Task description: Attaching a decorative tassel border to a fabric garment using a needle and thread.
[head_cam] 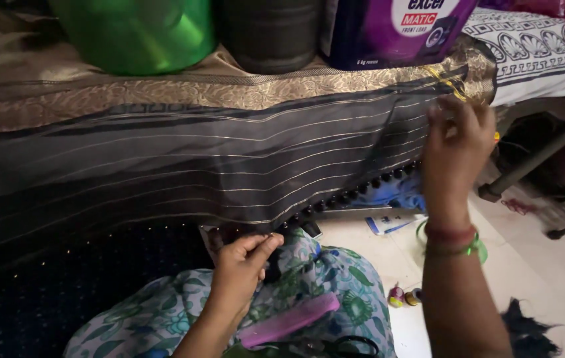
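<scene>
A dark sheer cloth (229, 166) with thin gold stripes and a gold brocade border hangs stretched over a ledge, with a row of small black tassels (355, 192) along its lower edge. My left hand (242, 268) pinches that lower edge near the tassels, just above my lap. My right hand (458, 149) is raised at the cloth's right end, fingers closed as if on a fine thread that is too thin to make out; it is blurred. Bangles circle that wrist. A pink comb (289, 320) and black scissors (335, 346) lie on my floral-clothed lap.
A green tub (136, 33), a dark ribbed container (272, 33) and a purple detergent pack (388, 30) stand on the ledge. Thread spools (405, 296) and a blue-white packet (388, 224) lie on the pale floor. A patterned bedsheet (534, 46) and a metal bar (534, 159) are at right.
</scene>
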